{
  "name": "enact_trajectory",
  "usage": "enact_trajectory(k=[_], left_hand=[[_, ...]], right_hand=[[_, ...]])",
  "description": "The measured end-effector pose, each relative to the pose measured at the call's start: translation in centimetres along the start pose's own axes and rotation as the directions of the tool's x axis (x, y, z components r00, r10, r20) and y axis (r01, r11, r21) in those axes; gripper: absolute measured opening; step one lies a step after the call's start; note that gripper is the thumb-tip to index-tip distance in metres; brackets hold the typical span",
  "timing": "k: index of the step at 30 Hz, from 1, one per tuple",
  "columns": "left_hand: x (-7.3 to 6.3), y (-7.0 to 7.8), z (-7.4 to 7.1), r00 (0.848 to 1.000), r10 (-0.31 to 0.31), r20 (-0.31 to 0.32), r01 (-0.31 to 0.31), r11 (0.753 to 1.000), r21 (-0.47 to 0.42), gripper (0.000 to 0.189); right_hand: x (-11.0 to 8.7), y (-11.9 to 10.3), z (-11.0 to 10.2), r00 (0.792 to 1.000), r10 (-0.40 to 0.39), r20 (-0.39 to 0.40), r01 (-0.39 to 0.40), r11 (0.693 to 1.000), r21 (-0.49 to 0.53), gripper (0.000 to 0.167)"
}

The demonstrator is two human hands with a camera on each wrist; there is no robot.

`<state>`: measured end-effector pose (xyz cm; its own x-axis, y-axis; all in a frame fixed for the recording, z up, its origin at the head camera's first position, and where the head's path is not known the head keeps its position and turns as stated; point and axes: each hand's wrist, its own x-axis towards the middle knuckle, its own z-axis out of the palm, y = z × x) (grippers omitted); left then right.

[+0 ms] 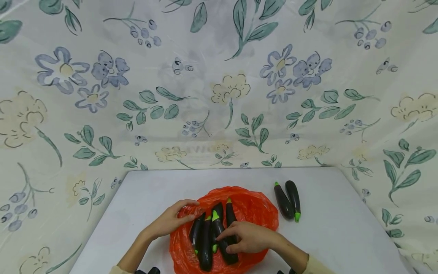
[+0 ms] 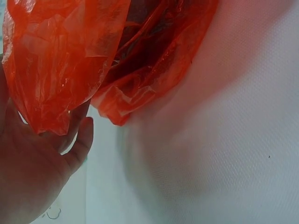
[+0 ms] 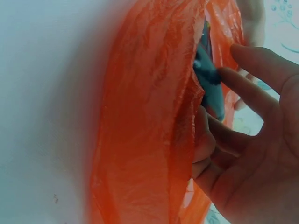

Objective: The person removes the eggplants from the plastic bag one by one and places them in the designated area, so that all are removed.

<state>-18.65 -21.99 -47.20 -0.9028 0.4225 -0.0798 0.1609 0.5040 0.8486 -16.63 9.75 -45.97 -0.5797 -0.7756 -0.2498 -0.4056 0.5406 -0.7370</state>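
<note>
In the head view a red plastic bag (image 1: 270, 213) lies spread wide, with several dark eggplants (image 1: 206, 243) with green stems inside. My left hand (image 1: 172, 219) is at the bag's left rim, fingers spread, thumb near the leftmost eggplant. The left wrist view shows the left hand (image 2: 32, 168) against the thin red plastic (image 2: 60, 60), some fingers hidden behind it. My right hand (image 1: 249, 236) reaches over the right side, fingertips on an eggplant (image 1: 230, 255). From the right wrist, bent fingers (image 3: 250, 93) touch a dark eggplant (image 3: 210, 86) at the bag's edge.
Two more eggplants (image 1: 284, 201) lie side by side on the white table (image 1: 325, 213), right of the bag. A floral-patterned sheet (image 1: 219, 87) hangs behind the table and along its sides.
</note>
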Motion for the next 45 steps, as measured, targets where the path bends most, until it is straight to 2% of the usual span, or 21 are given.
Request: enact_trajectory(k=[6, 11, 19, 27, 39, 45], left_hand=[[0.1, 0.0, -0.1, 1.0, -0.003, -0.01, 0.003, 0.999, 0.033, 0.039], [0.0, -0.1, -0.1, 1.0, -0.004, -0.011, 0.004, 1.0, 0.022, 0.039], [-0.2, -0.1, 0.0, 1.0, -0.004, 0.018, 0.004, 1.0, -0.029, 0.041], [0.1, 0.0, -0.2, 1.0, -0.005, 0.007, 0.005, 1.0, -0.004, 0.04], [0.3, 0.2, -0.1, 1.0, 0.004, 0.015, -0.003, 0.999, -0.033, 0.041], [0.4, 0.1, 0.0, 1.0, 0.013, 0.005, -0.012, 1.0, -0.02, 0.04]], right_hand=[[-0.1, 0.3, 0.1, 0.999, 0.028, -0.034, -0.026, 0.997, 0.07, 0.032], [-0.2, 0.1, -0.1, 0.997, 0.041, -0.059, -0.034, 0.993, 0.111, 0.029], [-0.2, 0.2, -0.2, 0.996, 0.021, -0.081, -0.008, 0.987, 0.159, 0.027], [-0.1, 0.5, -0.8, 0.991, 0.004, -0.135, 0.026, 0.975, 0.221, 0.025], [-0.5, 0.3, -1.4, 0.982, 0.002, -0.188, 0.039, 0.976, 0.213, 0.026], [-0.7, 0.3, -1.9, 0.977, -0.006, -0.211, 0.047, 0.98, 0.192, 0.021]])
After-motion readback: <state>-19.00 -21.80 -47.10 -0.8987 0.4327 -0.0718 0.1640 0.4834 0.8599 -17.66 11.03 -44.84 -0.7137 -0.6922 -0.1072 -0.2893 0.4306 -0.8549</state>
